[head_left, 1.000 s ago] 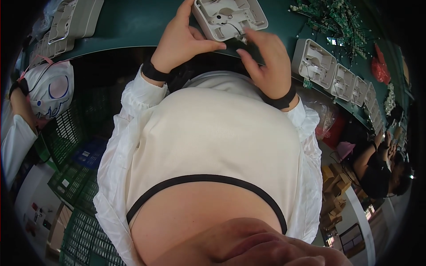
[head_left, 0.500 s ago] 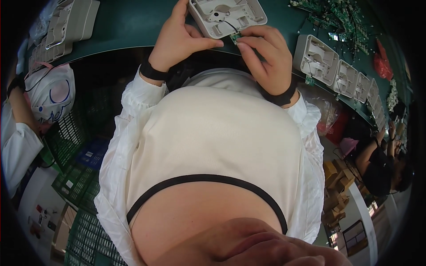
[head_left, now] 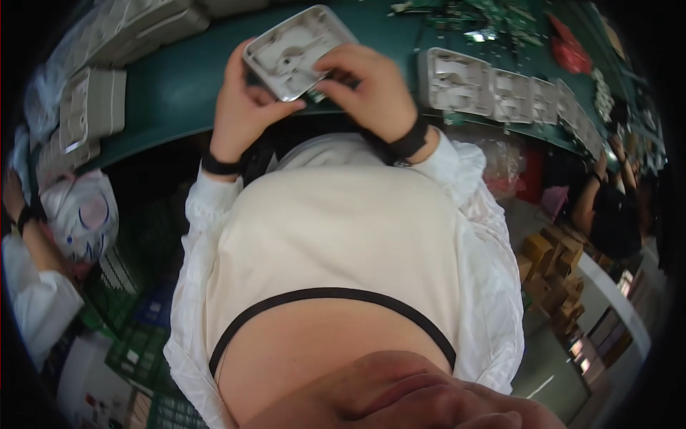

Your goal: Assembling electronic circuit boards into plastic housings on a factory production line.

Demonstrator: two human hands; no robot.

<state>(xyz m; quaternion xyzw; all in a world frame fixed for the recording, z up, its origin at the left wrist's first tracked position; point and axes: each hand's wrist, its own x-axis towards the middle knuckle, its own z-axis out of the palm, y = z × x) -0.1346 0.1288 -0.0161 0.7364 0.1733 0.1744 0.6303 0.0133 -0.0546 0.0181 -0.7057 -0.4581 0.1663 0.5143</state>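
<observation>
My left hand (head_left: 243, 114) is closed on the left edge of a white plastic housing (head_left: 275, 53), its thumb along the near side. The housing is tilted, its open side up, showing molded ribs and a round recess. My right hand (head_left: 375, 89) reaches over the near right part of the housing, fingers bent and pinched together at its inner edge. What they grip is hidden. Just below that edge, by the right thumb, a bit of green circuit board (head_left: 315, 95) shows.
A row of similar white housings (head_left: 457, 84) lines the green table (head_left: 179, 89) on the right, with circuit boards (head_left: 493, 18) heaped behind and a red bag (head_left: 569, 46) beyond. More housings (head_left: 93, 107) stack at left. Other people's arms (head_left: 43, 247) show at both sides.
The view has swung, so the table contents sit differently. My right fingers have moved from holding the small circuit board at the near edge to inside the housing, which is now tilted more.
</observation>
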